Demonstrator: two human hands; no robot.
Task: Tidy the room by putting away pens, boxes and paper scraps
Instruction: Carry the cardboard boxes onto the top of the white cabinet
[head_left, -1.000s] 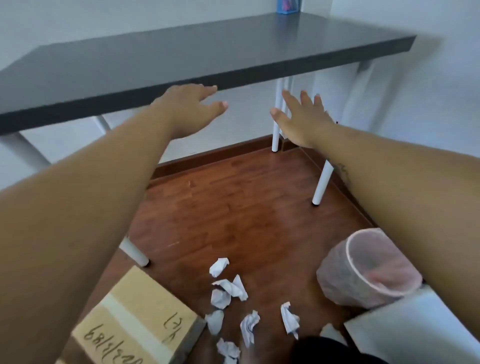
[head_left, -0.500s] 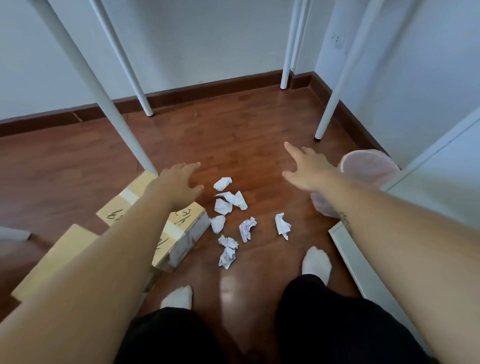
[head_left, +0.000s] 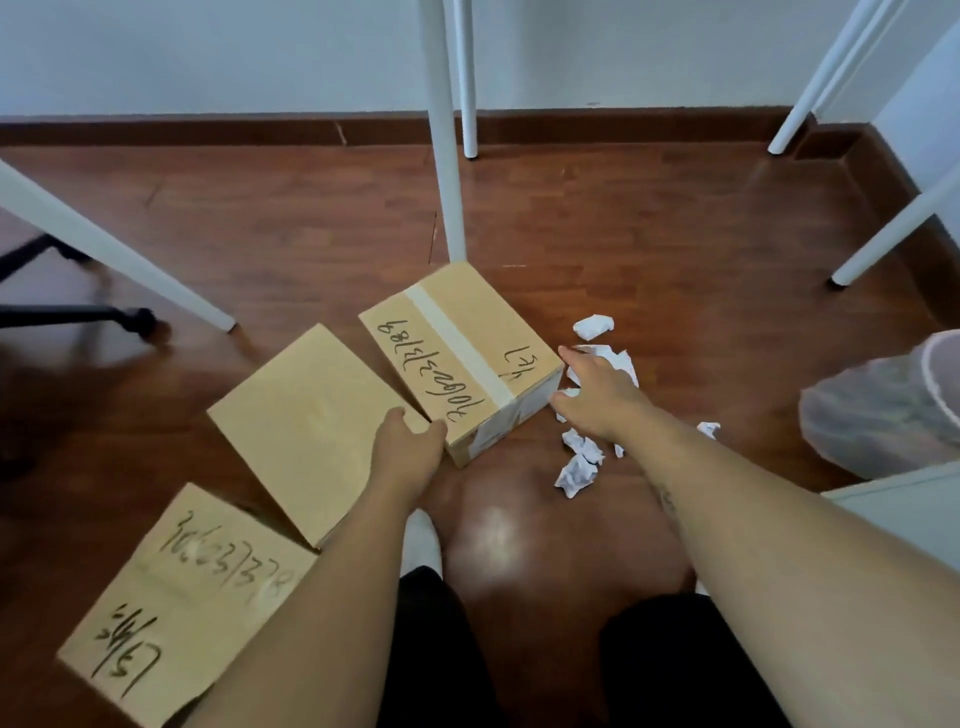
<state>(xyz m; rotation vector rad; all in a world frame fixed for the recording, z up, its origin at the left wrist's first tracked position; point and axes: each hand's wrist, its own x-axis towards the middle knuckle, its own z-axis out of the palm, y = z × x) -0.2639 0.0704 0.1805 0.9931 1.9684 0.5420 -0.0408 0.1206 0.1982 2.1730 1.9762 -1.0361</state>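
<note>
A brown cardboard box sealed with a pale tape strip and marked in black handwriting (head_left: 457, 358) sits on the reddish-brown wooden floor (head_left: 649, 234) in the middle of the head view, just short of a white table leg (head_left: 444, 156) that stands at its 12 o'clock. The left hand (head_left: 408, 447) is at the box's 7 o'clock corner, thumb against the cardboard. Its fingers point down into the gap beside a plain brown cardboard box (head_left: 306, 426), and whether they grip anything cannot be told. The right hand (head_left: 597, 395) is open with its fingers spread at the taped box's 3 o'clock end, the forefinger along the top edge and the thumb near the side face.

The plain box lies just beside the taped one, at its 8 o'clock. A third brown cardboard box with black scrawl on its lid (head_left: 182, 603) lies farther out at 7 o'clock. Crumpled white paper scraps (head_left: 576, 470) are scattered on the floor at 3 to 5 o'clock of the taped box, some of them hidden under the right hand. A round bin lined with a translucent bag (head_left: 883, 415) stands beyond them at 3 o'clock. The black wheeled base of a chair (head_left: 78, 312) shows at 9 o'clock.
</note>
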